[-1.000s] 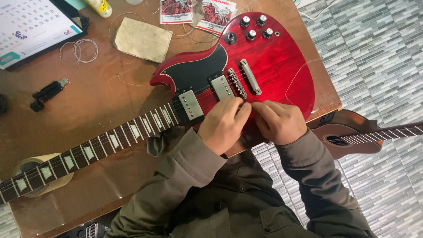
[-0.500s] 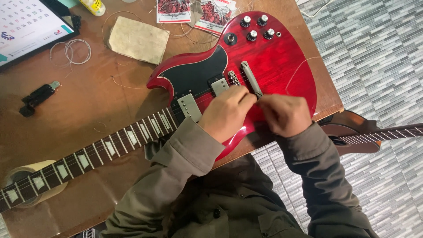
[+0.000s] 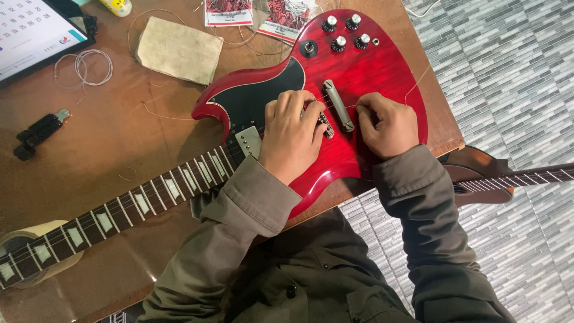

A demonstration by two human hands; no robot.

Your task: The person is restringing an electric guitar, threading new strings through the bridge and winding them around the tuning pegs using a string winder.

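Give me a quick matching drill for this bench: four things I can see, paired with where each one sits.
Things:
1. left hand
2. right hand
3. cloth
4. four knobs

Places:
A. far end of the red guitar body
B. on the table, beyond the guitar's horn
C. over the pickups
D. just past the metal tailpiece

Pairs: 1-C, 2-D, 3-B, 4-A

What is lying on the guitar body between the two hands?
In the head view, the metal tailpiece bar lies on the red guitar between the left hand and the right hand, with a thin string running toward the right hand.
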